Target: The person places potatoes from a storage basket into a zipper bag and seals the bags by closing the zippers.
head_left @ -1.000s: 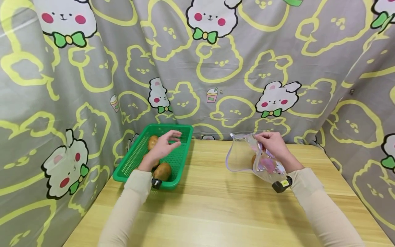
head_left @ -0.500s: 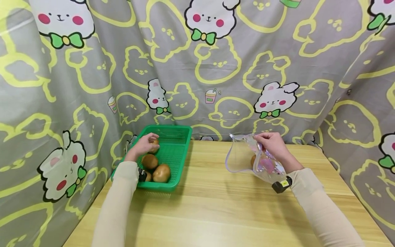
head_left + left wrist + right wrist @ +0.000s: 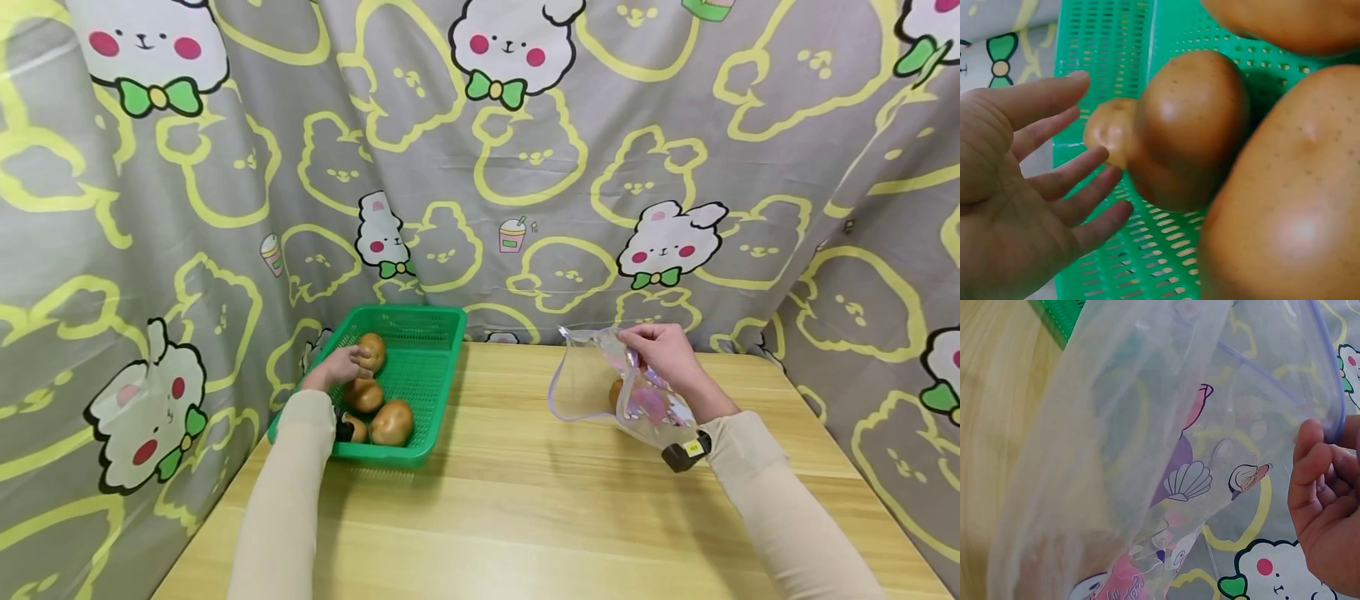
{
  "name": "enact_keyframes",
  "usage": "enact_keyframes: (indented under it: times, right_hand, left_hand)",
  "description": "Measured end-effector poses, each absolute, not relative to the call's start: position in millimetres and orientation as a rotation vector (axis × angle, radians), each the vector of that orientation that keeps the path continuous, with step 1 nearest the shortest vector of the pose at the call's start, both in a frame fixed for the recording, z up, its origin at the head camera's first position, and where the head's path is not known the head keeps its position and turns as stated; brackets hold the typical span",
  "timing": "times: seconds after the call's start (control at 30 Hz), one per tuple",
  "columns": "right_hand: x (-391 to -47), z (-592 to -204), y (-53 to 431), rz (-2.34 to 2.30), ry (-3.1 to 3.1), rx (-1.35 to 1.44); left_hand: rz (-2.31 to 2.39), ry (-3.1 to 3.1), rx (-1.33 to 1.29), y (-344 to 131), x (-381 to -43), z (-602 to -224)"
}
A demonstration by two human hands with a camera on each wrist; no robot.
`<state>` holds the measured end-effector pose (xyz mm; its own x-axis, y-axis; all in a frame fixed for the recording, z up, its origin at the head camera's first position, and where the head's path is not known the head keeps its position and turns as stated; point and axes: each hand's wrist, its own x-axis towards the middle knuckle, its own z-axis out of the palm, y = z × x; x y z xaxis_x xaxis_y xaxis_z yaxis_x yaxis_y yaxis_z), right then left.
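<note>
My left hand (image 3: pixel 339 367) reaches over the left side of the green plastic basket (image 3: pixel 442 383), fingers spread and slightly bent beside the potatoes. In the left wrist view its fingertips point at a small potato (image 3: pixel 1113 132) and a larger potato (image 3: pixel 1191 131), with nothing in the palm. More potatoes (image 3: pixel 392 423) lie toward the basket's near end. At the right, my right hand (image 3: pixel 667 358) pinches the purple-edged rim of a clear printed zip bag (image 3: pixel 581 387) between thumb and fingers. The bag's mouth gapes leftward, and a brown round thing (image 3: pixel 616 393) shows inside it.
Both stand on a light wooden table (image 3: pixel 510 500). A grey curtain (image 3: pixel 450 167) with yellow outlines and white cartoon rabbits hangs behind and on both sides. A small black camera (image 3: pixel 684 452) is strapped at the right wrist.
My left hand has moved left, from above the basket's middle to its left side, and lowered toward the potatoes. The right hand keeps its hold on the bag in the same place.
</note>
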<state>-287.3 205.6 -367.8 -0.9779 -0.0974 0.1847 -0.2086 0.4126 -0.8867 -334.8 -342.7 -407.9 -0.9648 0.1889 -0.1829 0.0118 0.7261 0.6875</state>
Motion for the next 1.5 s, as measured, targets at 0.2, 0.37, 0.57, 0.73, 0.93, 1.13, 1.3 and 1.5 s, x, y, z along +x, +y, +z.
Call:
enact_keyframes:
  times: [0.2, 0.37, 0.57, 0.73, 0.93, 1.13, 1.3, 1.5]
  right_hand:
    - [-287.7, -367.5, 206.7, 1.613, -2.554, 0.287]
    - [-286.8, -366.5, 207.1, 1.609, -2.569, 0.277]
    - [-285.9, -365.6, 205.8, 1.597, -2.577, 0.261]
    - [-285.5, -364.7, 204.5, 1.607, -2.576, 0.266]
    - [-284.5, -362.4, 202.7, 1.641, -2.568, 0.253]
    - [-284.6, -361.3, 201.9, 1.624, -2.568, 0.265]
    - [-285.1, -362.7, 202.7, 1.601, -2.564, 0.282]
    - [-285.7, -365.0, 203.2, 1.593, -2.556, 0.276]
  left_hand:
    - [1.002, 2.672, 0.132, -346.1, -337.5, -413.9]
    - [1.020, 2.660, 0.300, -382.9, -381.6, -460.8]
    - [1.080, 2.640, 0.310, -376.6, -369.7, -455.2]
    - [1.126, 2.635, 0.278, -353.7, -337.1, -426.6]
    - [1.055, 2.640, 0.261, -350.3, -335.4, -427.0]
    - [1.061, 2.617, 0.247, -351.9, -334.7, -429.7]
    - [1.069, 2.608, 0.243, -350.6, -333.0, -429.1]
    - [1.105, 2.553, 0.216, -352.2, -335.3, -432.7]
